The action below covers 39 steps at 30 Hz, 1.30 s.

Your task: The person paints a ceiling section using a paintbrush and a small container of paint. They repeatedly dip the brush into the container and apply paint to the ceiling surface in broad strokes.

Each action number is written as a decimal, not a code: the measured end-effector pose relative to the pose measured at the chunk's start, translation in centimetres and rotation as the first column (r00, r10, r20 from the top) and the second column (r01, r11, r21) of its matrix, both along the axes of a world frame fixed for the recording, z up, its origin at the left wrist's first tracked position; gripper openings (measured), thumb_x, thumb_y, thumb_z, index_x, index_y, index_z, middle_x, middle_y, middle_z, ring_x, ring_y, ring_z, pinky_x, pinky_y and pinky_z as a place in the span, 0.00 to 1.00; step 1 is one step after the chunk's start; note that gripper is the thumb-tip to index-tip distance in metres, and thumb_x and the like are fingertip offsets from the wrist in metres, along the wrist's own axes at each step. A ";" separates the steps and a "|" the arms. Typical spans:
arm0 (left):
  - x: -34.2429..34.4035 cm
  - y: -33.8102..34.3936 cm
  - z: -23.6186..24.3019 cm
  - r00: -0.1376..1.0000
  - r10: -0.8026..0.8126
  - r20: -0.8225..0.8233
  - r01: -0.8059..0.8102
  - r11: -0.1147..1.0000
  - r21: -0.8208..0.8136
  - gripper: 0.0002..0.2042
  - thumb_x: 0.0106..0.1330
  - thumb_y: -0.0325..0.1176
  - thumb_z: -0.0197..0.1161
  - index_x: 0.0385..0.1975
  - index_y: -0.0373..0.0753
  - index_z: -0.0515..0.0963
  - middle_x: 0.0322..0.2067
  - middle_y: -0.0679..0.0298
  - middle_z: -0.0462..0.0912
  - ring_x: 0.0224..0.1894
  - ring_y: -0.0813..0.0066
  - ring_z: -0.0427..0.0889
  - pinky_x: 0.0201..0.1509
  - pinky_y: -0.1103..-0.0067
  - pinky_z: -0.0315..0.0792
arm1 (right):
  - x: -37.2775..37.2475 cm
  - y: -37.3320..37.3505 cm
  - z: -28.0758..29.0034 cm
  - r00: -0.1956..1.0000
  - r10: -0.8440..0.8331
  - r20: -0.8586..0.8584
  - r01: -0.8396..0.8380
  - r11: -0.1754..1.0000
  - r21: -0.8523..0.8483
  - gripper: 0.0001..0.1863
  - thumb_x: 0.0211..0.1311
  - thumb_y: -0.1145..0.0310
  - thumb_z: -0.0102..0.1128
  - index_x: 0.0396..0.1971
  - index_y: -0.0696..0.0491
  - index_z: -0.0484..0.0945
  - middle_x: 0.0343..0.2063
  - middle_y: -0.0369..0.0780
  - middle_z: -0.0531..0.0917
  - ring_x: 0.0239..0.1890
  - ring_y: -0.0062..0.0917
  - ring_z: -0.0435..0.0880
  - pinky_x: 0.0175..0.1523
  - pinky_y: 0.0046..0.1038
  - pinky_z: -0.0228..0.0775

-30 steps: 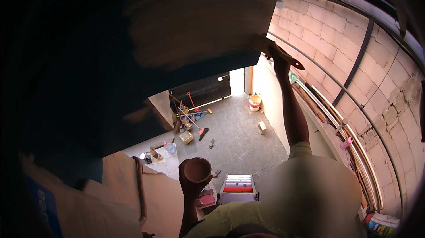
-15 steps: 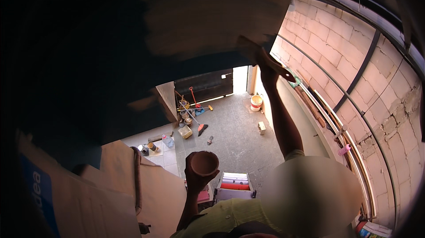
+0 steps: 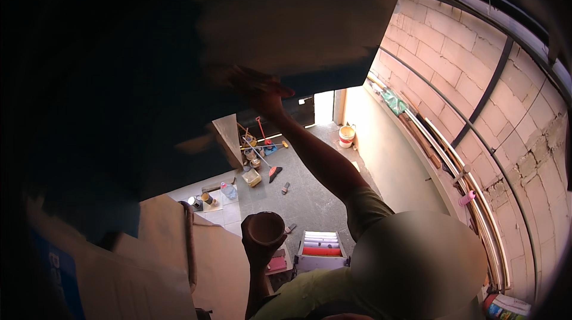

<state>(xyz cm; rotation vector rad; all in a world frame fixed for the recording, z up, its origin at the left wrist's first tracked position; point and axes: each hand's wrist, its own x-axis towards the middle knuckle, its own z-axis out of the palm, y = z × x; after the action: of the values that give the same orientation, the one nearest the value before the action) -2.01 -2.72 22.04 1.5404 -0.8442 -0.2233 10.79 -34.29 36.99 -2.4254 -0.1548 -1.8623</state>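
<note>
Brown and round, a small pot (image 3: 266,228) sat gripped in the left hand (image 3: 260,247) at six o'clock. At twelve, the right hand (image 3: 260,89) pressed the dark ceiling (image 3: 286,28), its grip unclear. Brick wall (image 3: 471,64) at two.

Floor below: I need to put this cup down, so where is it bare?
Bare grey floor lies between the orange bucket and the red-and-white steps. It is crowded around the brooms and the cans.
</note>
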 end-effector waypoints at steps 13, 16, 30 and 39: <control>-0.3 -2.9 -1.4 0.993 -0.110 0.042 0.107 0.992 0.059 0.43 0.34 0.25 0.81 0.54 0.37 0.63 0.48 0.57 0.75 0.50 0.65 0.77 0.53 0.70 0.73 | -28.3 -21.9 -2.0 0.954 -0.177 0.241 -0.022 0.763 0.646 0.17 0.62 0.62 0.62 0.45 0.58 0.81 0.28 0.39 0.85 0.24 0.17 0.82 0.31 0.22 0.73; -1.1 -3.6 -1.3 0.989 -0.147 0.030 0.145 0.987 0.064 0.43 0.34 0.26 0.81 0.54 0.37 0.63 0.48 0.56 0.75 0.51 0.64 0.77 0.54 0.70 0.73 | -37.4 -30.4 -6.4 0.859 -0.376 0.347 0.014 0.695 0.718 0.13 0.55 0.69 0.69 0.35 0.63 0.80 0.29 0.43 0.85 0.21 0.21 0.83 0.26 0.21 0.75; -0.8 -2.6 -0.7 0.995 -0.044 0.090 0.037 0.997 0.072 0.44 0.31 0.27 0.82 0.53 0.37 0.64 0.46 0.57 0.75 0.49 0.63 0.77 0.53 0.70 0.73 | -22.9 -8.5 -4.9 0.923 -0.075 0.376 -0.225 0.689 0.689 0.18 0.71 0.64 0.49 0.50 0.64 0.73 0.33 0.46 0.82 0.29 0.26 0.83 0.34 0.26 0.74; 0.0 -0.5 -2.1 0.999 -0.045 0.000 0.045 0.998 0.037 0.42 0.35 0.29 0.82 0.53 0.38 0.64 0.47 0.57 0.77 0.50 0.64 0.78 0.55 0.70 0.72 | -4.2 5.1 2.5 0.891 0.378 0.252 -0.446 0.832 0.330 0.14 0.58 0.74 0.66 0.45 0.53 0.82 0.36 0.40 0.86 0.34 0.18 0.84 0.37 0.22 0.78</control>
<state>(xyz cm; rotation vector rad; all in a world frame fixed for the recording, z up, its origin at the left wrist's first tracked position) -2.05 -3.27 19.95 1.5569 -0.8809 -0.2723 6.58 -29.18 39.53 -1.7941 -0.2775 -1.7115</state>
